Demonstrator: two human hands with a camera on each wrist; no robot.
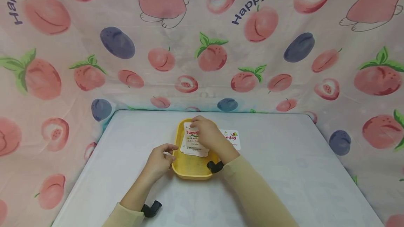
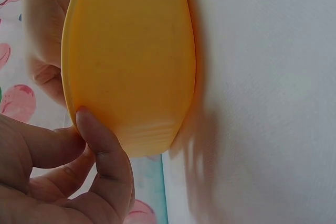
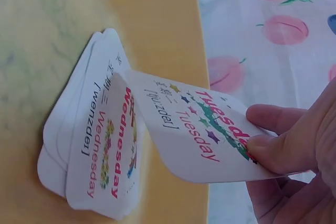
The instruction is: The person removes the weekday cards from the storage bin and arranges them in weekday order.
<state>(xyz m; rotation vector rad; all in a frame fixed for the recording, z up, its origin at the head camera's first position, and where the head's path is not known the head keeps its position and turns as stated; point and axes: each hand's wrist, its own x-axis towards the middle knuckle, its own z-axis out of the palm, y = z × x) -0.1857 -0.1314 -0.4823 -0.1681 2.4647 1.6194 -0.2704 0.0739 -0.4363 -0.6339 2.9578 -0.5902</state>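
A yellow tray (image 1: 189,167) stands on the table, holding a small stack of white cards. On top of that stack lies the Wednesday card (image 3: 100,145). My right hand (image 1: 206,134) pinches the Tuesday card (image 3: 194,129) between thumb and fingers, tilted up over the stack; its lower end is at the Wednesday card. At the tray's left rim, my left hand (image 1: 159,160) pinches the edge between thumb and fingers, as the left wrist view shows. Partly behind my right hand, a card ending in "nday" (image 1: 231,139) lies on the table to the right of the tray.
A white cloth covers the table (image 1: 277,185). Behind it and along its sides hangs a pink curtain (image 1: 176,38) printed with fruit and rabbits. Each wrist wears a black strap device (image 1: 152,208).
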